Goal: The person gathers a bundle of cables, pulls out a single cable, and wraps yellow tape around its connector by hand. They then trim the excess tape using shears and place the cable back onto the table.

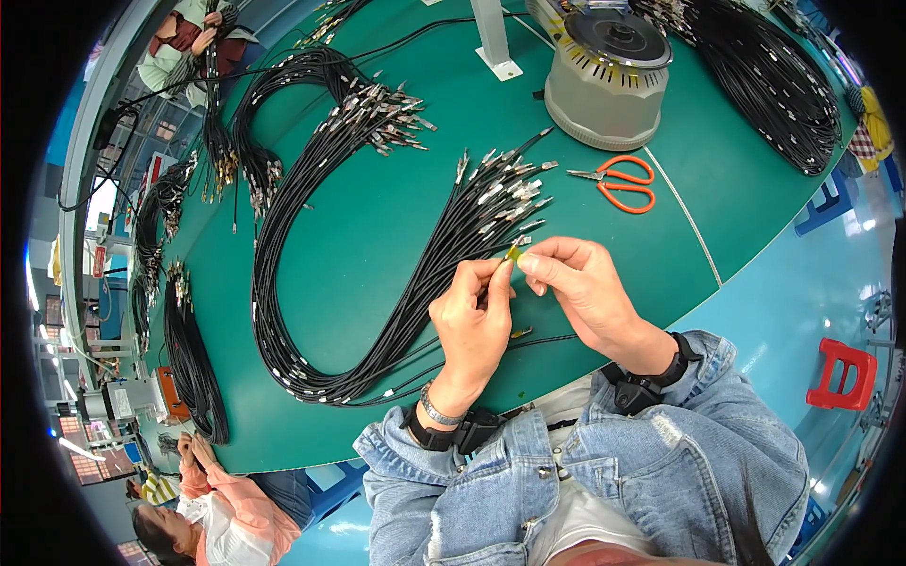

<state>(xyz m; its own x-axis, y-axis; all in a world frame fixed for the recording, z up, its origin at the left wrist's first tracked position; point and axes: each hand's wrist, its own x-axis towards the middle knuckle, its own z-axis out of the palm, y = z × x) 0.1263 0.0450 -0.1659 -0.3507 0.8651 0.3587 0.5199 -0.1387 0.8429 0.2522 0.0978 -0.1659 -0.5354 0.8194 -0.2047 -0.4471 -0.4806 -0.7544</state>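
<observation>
My left hand (475,307) pinches the end of a black cable, whose tail (543,341) runs out to the right below the hand. At the fingertips, a small yellow-green piece (513,253), perhaps tape, sits at that cable's end. The thumb and forefinger of my right hand (587,288) are closed on the same yellow-green piece. Just beyond my hands lies a large bundle of black cables (267,283), bent in a U, with silvery connectors at both ends. Orange-handled scissors (627,185) rest on the green table (363,226), slightly open, past my right hand.
A grey round machine (604,99) with a dark top stands at the back, beside a metal post (493,42). More cable bundles (193,368) lie left and far right. Co-workers (236,519) sit at the left. A red stool (841,374) is on the floor.
</observation>
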